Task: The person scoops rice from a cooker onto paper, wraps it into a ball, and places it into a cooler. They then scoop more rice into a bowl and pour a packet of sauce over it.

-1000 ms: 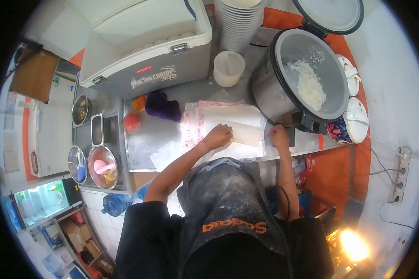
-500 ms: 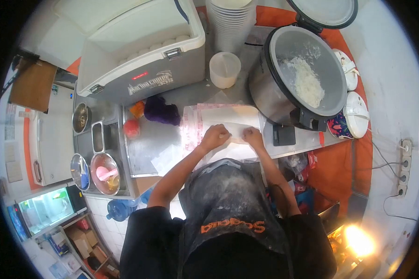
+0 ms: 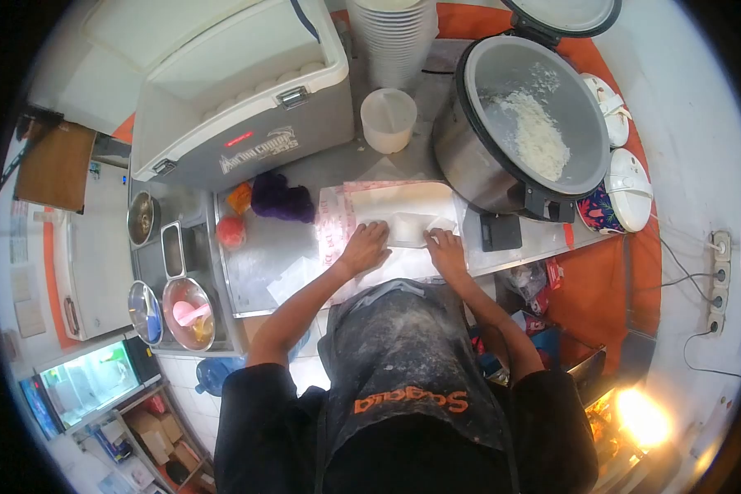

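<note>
A small white paper-wrapped bundle lies between my two hands on a stack of wrapping paper sheets. At the bundle's left end, my left hand has its fingers curled closed on the white paper. My right hand pinches the paper at the opposite end, where a loose flap stands up. What the paper encloses is hidden. Sheets with red print stick out under the left side of the stack.
Behind stand a large cooler box, a plastic tub and stacked white containers. An open rice cooker holds white rice to the right, near a black flat device. Metal bowls sit at left.
Both hands have moved apart to the two ends of the paper, and the white bundle now shows between them. The view has shifted slightly.
</note>
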Motion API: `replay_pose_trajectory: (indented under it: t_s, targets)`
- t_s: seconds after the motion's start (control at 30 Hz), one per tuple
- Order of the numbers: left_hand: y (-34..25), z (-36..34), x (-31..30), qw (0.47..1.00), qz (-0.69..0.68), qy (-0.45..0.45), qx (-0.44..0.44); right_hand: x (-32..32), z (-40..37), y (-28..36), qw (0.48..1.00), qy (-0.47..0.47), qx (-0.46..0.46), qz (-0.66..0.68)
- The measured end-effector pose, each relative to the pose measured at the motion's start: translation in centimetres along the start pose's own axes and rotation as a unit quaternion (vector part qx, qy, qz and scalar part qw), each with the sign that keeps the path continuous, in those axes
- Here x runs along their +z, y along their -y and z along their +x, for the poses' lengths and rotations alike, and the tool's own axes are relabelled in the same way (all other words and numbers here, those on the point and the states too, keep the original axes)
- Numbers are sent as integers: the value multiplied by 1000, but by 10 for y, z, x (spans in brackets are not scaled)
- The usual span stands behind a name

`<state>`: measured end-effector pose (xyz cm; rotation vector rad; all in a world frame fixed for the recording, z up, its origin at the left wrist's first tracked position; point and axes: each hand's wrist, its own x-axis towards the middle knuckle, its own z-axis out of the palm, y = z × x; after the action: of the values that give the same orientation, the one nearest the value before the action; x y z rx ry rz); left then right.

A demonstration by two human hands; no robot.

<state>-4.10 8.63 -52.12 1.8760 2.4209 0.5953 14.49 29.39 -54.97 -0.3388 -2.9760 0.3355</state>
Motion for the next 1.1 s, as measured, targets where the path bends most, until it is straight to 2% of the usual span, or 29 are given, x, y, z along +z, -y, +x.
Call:
replay_pose_trajectory:
  t_s: [0.07,0.1,0.17,0.2,0.27,0.37,0.4,0.47,0.6,0.67,0.8,0.87,0.9,0.97,1.0,1.03,1.07,1.1]
  targets:
    - [22,3,17,994,-5,83,66,-3,3,-9,999,-20,-37,2]
    - [28,8,18,995,-3,81,64,-7,6,-12,999,9,-35,28]
    - [39,16,20,980,-104,165,37,-13,13,-20,997,39,-36,54]
    - [43,17,21,980,-104,164,35,-16,18,-24,994,73,-37,74]
    - [44,18,20,982,-48,150,100,-24,25,-28,985,140,-23,100]
    - [33,13,10,982,-49,150,108,-36,32,-24,981,165,-33,95]
    - [28,10,7,983,-49,149,96,-33,30,-23,980,170,-43,97]
    - [19,4,3,992,-53,76,84,-29,23,-20,991,105,-51,71]
    - [25,7,25,995,-26,58,78,-30,29,-27,986,124,-64,95]
    - [27,7,30,992,-64,95,54,-30,33,-31,982,145,-49,108]
    - [26,5,39,993,-99,62,22,-27,43,-45,977,144,-63,144]
    - [20,6,33,986,-139,60,-66,-24,49,-47,958,147,-8,248]
    - [13,8,26,986,-134,63,-71,-22,51,-46,956,147,-12,254]
    - [3,16,21,928,-259,51,-262,-21,58,-51,941,194,10,277]
    - [-1,18,22,928,-258,49,-264,-18,61,-51,944,198,22,262]
    - [-7,21,25,920,-243,22,-306,-16,57,-53,944,199,20,261]
    - [-9,24,29,911,-225,-7,-345,-17,56,-49,941,188,77,270]
    - [-11,25,33,912,-222,-11,-345,-19,59,-45,935,175,132,279]
